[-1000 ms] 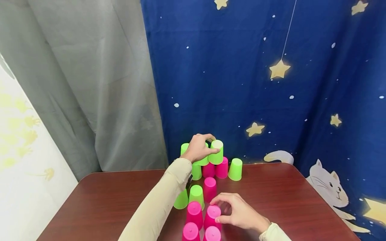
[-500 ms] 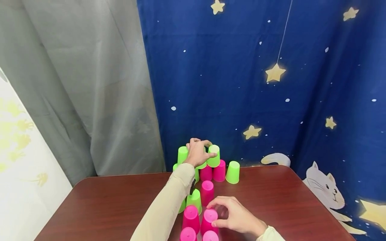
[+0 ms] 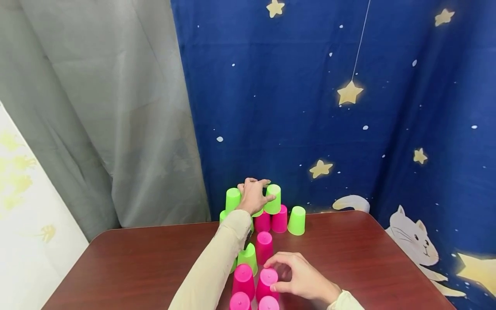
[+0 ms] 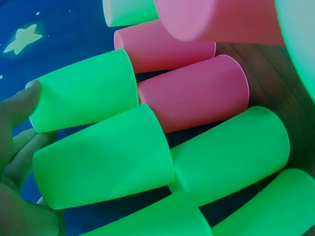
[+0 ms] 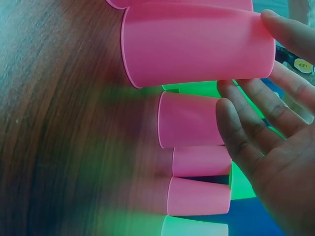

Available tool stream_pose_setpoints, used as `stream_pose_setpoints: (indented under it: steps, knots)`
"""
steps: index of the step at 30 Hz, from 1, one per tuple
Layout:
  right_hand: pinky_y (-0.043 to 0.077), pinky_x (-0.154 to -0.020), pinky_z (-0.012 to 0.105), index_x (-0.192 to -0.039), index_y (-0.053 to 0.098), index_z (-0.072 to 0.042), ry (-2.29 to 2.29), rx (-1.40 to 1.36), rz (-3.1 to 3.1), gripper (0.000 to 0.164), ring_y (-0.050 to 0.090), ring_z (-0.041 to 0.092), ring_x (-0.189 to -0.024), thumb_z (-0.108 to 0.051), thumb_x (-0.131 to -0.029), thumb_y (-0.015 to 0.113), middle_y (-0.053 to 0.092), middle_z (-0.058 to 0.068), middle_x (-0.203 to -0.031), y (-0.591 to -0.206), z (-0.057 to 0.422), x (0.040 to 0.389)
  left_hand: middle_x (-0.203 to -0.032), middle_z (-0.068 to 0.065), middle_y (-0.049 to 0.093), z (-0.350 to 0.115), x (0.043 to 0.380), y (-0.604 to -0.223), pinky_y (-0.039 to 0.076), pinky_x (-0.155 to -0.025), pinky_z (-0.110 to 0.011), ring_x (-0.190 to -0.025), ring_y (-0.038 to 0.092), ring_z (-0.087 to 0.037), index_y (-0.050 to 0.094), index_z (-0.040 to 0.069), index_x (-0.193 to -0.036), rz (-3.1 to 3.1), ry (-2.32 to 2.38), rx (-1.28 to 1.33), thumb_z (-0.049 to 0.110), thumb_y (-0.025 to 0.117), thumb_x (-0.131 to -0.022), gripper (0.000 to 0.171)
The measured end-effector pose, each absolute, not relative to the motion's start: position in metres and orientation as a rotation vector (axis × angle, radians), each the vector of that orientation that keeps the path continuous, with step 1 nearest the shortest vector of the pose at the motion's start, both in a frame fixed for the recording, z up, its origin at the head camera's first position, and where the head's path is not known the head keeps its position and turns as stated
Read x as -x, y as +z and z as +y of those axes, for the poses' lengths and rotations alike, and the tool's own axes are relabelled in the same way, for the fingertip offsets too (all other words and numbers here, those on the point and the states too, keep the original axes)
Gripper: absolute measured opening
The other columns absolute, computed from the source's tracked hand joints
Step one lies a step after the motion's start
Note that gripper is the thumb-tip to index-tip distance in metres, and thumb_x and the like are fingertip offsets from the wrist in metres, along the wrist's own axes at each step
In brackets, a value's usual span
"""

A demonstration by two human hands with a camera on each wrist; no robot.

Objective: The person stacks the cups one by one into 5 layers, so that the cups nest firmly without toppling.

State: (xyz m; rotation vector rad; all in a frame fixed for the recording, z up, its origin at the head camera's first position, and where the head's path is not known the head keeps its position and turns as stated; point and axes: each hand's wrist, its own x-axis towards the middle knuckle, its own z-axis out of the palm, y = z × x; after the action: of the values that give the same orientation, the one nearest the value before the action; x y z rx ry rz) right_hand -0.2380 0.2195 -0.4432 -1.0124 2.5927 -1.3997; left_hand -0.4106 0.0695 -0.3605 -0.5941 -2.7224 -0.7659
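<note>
Upside-down green and pink plastic cups stand on the table. At the back, my left hand [image 3: 253, 199] has thumb and forefinger around a green cup [image 3: 273, 199], which sits on two pink cups [image 3: 280, 218]. In the left wrist view a fingertip meets this green cup [image 4: 83, 91] near its base; another green cup [image 4: 106, 157] stands beside it in the upper row. Nearer the front, my right hand [image 3: 300, 275] pinches a pink cup [image 3: 268, 280] between thumb and fingers. That pink cup [image 5: 197, 44] appears upright on its rim in the right wrist view.
A lone green cup [image 3: 296, 221] stands right of the back stack. Between the hands are a pink cup [image 3: 264, 247] and a green cup [image 3: 247, 258]. More pink cups [image 3: 240, 301] line the front. Behind the table [image 3: 348, 245] hangs a blue star-patterned curtain [image 3: 294, 86].
The left forearm has swung a little to the right, and the left hand's other fingers have spread leftward. Both hands stay at the same cups. The head view has shifted slightly.
</note>
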Motion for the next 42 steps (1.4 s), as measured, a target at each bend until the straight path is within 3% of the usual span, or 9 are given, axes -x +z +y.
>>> stream_pose_setpoints:
  steps: [9, 13, 16, 21, 24, 30, 36, 42]
  knots:
    - [0.060, -0.070, 0.026, -0.119, 0.067, -0.011, -1.401, 1.022, 2.595, 0.043, 0.067, 0.001, -0.087, -0.028, -0.082, 0.081, 0.073, 0.001, -0.102, -0.445, 0.220, 0.238, -0.127, -0.009, 0.070, 0.065, 0.408, -0.361, 0.027, -0.105, -0.057, -0.139, 0.043, -0.034, 0.062, 0.018, -0.138, -2.730, -0.704, 0.608, 0.028, 0.081, -0.085, 0.057]
    - [0.060, -0.071, 0.027, -0.121, 0.067, -0.015, -1.413, 1.013, 2.575, 0.044, 0.068, 0.001, -0.088, -0.028, -0.082, 0.081, 0.074, 0.002, -0.103, -0.446, 0.219, 0.237, -0.124, -0.009, 0.072, 0.057, 0.405, -0.356, 0.030, -0.100, -0.057, -0.138, 0.046, -0.035, 0.063, 0.018, -0.137, -2.679, -0.690, 0.629, 0.026, 0.081, -0.084, 0.056]
    - [0.060, -0.071, 0.027, -0.122, 0.067, -0.019, -1.418, 1.021, 2.575, 0.044, 0.068, 0.002, -0.089, -0.027, -0.081, 0.082, 0.074, 0.002, -0.104, -0.447, 0.219, 0.236, -0.131, -0.010, 0.069, 0.048, 0.403, -0.350, 0.033, -0.099, -0.056, -0.135, 0.049, -0.035, 0.063, 0.015, -0.137, -2.626, -0.735, 0.671, 0.023, 0.080, -0.086, 0.054]
    - [0.060, -0.071, 0.027, -0.123, 0.067, -0.018, -1.416, 1.032, 2.594, 0.045, 0.068, 0.001, -0.089, -0.025, -0.081, 0.082, 0.075, 0.001, -0.104, -0.450, 0.221, 0.235, -0.140, -0.011, 0.063, 0.029, 0.395, -0.336, 0.041, -0.112, -0.052, -0.134, 0.054, -0.034, 0.062, 0.009, -0.136, -2.533, -0.823, 0.777, 0.016, 0.077, -0.089, 0.050]
    - [0.060, -0.071, 0.026, -0.124, 0.067, -0.018, -1.421, 1.011, 2.590, 0.045, 0.069, 0.001, -0.090, -0.026, -0.082, 0.082, 0.075, 0.002, -0.105, -0.451, 0.222, 0.235, -0.140, -0.012, 0.062, 0.015, 0.387, -0.329, 0.044, -0.113, -0.047, -0.133, 0.056, -0.032, 0.062, 0.008, -0.135, -2.496, -0.856, 0.806, 0.014, 0.076, -0.089, 0.048]
    - [0.060, -0.071, 0.025, -0.122, 0.067, -0.017, -1.395, 0.993, 2.615, 0.045, 0.069, 0.002, -0.088, -0.026, -0.081, 0.082, 0.074, 0.001, -0.104, -0.448, 0.223, 0.239, -0.131, -0.011, 0.068, -0.017, 0.363, -0.328, 0.055, -0.098, -0.044, -0.118, 0.066, -0.028, 0.065, 0.010, -0.132, -2.471, -0.874, 0.813, 0.019, 0.075, -0.090, 0.043]
    - [0.059, -0.072, 0.025, -0.123, 0.067, -0.013, -1.354, 0.953, 2.655, 0.047, 0.068, 0.002, -0.089, -0.027, -0.081, 0.083, 0.074, -0.001, -0.105, -0.440, 0.223, 0.247, -0.119, -0.011, 0.072, -0.045, 0.333, -0.344, 0.059, -0.088, -0.041, -0.107, 0.069, -0.027, 0.068, 0.008, -0.125, -2.457, -0.874, 0.838, 0.019, 0.076, -0.089, 0.039]
    - [0.060, -0.073, 0.029, -0.123, 0.067, -0.012, -1.330, 0.889, 2.678, 0.047, 0.067, 0.004, -0.091, -0.028, -0.081, 0.082, 0.073, -0.003, -0.106, -0.438, 0.233, 0.251, -0.107, -0.002, 0.074, -0.060, 0.299, -0.367, 0.056, -0.070, -0.025, -0.083, 0.063, -0.012, 0.071, 0.012, -0.114, -2.486, -0.903, 0.865, 0.017, 0.078, -0.087, 0.028]
